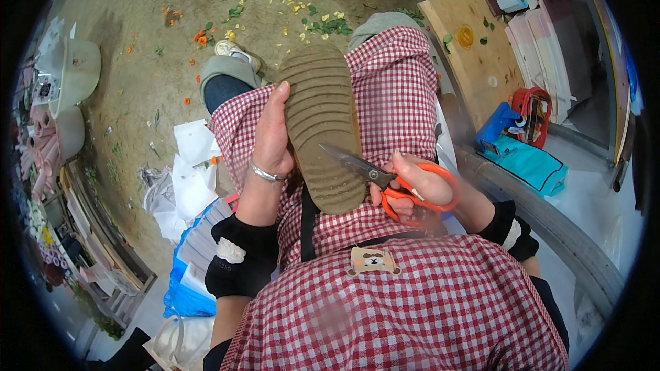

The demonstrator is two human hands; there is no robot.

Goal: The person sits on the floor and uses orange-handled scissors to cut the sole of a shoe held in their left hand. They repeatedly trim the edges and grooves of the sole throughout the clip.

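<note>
Brown ridged sole (320, 110) lies over the checked apron (385, 295), running twelve to six o'clock; the left hand (275, 141) has its grip around the nine-o'clock edge. At four o'clock, the right hand (425, 185) grasps orange-handled scissors (375, 175), pointing toward ten.

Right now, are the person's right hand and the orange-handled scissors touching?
Touching: the head view shows the right hand gripping the scissors by their orange handles.
</note>
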